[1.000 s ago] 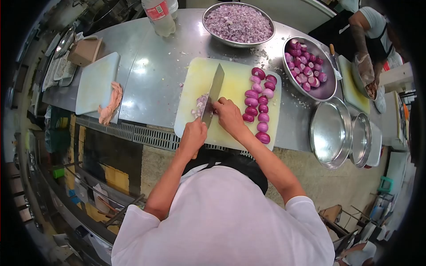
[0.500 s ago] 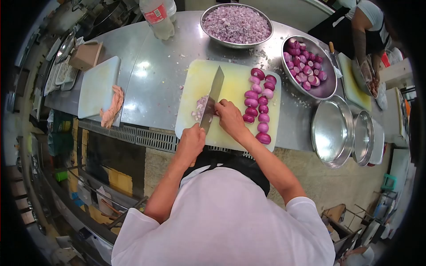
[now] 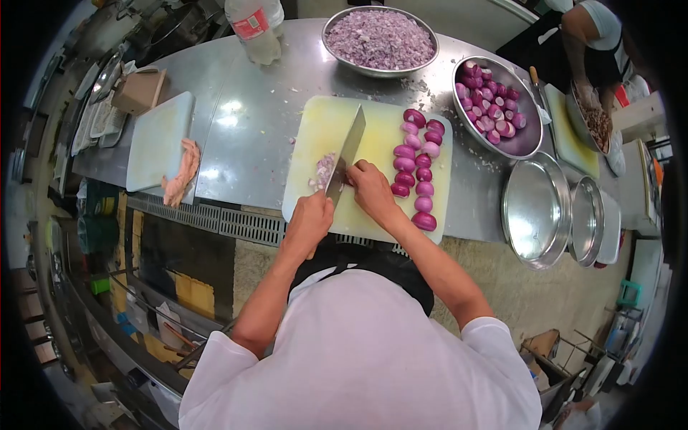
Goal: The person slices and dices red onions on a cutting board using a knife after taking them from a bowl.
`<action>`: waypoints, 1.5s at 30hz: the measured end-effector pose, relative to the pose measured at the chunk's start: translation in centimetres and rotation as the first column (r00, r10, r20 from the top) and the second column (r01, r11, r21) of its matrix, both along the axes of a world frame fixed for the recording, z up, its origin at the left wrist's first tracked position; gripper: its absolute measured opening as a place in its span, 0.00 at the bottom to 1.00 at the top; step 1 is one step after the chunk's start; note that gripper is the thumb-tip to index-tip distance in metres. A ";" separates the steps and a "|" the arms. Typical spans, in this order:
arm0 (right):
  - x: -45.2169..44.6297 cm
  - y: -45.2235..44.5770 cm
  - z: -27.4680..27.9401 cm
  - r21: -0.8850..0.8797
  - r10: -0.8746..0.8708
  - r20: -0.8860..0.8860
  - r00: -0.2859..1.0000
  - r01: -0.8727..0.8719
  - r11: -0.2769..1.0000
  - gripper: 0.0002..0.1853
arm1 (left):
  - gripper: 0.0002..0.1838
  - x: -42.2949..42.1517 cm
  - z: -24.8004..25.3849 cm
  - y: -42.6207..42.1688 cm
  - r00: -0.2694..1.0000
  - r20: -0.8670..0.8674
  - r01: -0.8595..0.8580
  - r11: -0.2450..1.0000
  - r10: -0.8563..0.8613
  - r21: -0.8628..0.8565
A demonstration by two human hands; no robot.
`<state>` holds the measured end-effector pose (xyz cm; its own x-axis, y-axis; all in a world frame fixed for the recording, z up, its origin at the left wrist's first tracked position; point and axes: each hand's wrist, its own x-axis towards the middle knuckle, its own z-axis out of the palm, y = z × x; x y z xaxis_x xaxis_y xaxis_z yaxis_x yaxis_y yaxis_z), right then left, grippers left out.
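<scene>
My left hand (image 3: 311, 218) is closed round the handle of a wide-bladed kitchen knife (image 3: 350, 149), whose blade points away from me over a yellowed white cutting board (image 3: 358, 218). Right beside the blade, the bent fingers of my right hand (image 3: 371, 190) hold down a piece of red onion, mostly hidden by the fingers and knife. Chopped onion (image 3: 324, 170) lies in a small heap left of the blade. Along the board's right side, peeled red onion halves (image 3: 424, 189) stand in two rows.
At the back is a steel bowl (image 3: 380, 72) heaped with diced onion; another bowl (image 3: 532, 118) holds onion pieces. A plastic bottle (image 3: 252, 29), a second board (image 3: 154, 147) with a crumpled cloth (image 3: 182, 174), and steel pans (image 3: 536, 215) stand around. A co-worker's hands (image 3: 589, 97) reach into a bowl.
The knife blade has shifted slightly right and away from me, with my left hand following. My right hand stays nearly in place. The co-worker's hands and bowl contents have moved.
</scene>
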<state>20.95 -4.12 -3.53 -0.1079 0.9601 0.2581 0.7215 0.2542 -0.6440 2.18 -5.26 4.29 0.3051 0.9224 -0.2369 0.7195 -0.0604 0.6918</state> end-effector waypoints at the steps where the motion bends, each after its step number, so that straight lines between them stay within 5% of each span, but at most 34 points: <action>1: -0.1 0.1 0.0 -0.005 -0.006 -0.004 1.000 0.005 1.000 0.07 | 0.15 -0.2 0.5 -0.2 1.000 -0.002 -0.002 1.000 0.002 0.005; 3: -0.1 0.2 -0.1 0.000 -0.012 -0.008 1.000 0.012 1.000 0.07 | 0.15 -0.3 0.9 -1.4 0.998 -0.049 0.034 0.992 -0.028 0.119; 12: 0.1 -0.5 -0.3 0.010 -0.023 -0.064 0.998 0.024 1.000 0.09 | 0.12 -0.4 -1.2 -0.2 0.990 -0.133 0.070 0.986 -0.049 0.153; 24: -0.4 -1.2 -1.0 0.075 -0.139 -0.183 0.973 0.155 0.985 0.08 | 0.18 -1.1 2.9 -3.0 0.965 -0.171 0.212 0.975 -0.197 0.072; 29: -0.3 -1.2 -1.0 0.040 -0.113 -0.156 0.981 0.120 0.992 0.06 | 0.15 -0.2 -1.9 -1.2 0.965 -0.182 0.208 0.973 -0.187 0.103; 33: -0.2 -1.2 -1.1 0.064 -0.129 -0.163 0.978 0.141 0.988 0.05 | 0.15 -0.5 1.6 -2.4 0.972 -0.160 0.195 0.973 -0.175 0.121; 39: -0.3 -1.7 -1.1 0.042 -0.129 -0.182 0.975 0.139 0.989 0.07 | 0.15 0.9 -2.8 -0.7 0.965 -0.177 0.214 0.970 -0.192 0.115; 42: -0.1 -1.5 -1.1 0.055 -0.123 -0.190 0.974 0.135 0.989 0.06 | 0.13 0.7 2.3 -1.9 0.965 -0.199 0.188 0.980 -0.170 0.073; 45: -0.4 -1.5 -1.1 0.045 -0.134 -0.227 0.965 0.148 0.988 0.06 | 0.12 0.4 1.2 -2.6 0.964 -0.200 0.189 0.981 -0.177 0.039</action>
<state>20.52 -5.61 -4.64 0.0946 0.9430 0.3192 0.5935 0.2040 -0.7786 2.62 -7.91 5.51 0.4232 0.8689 -0.2568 0.8132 -0.2393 0.5306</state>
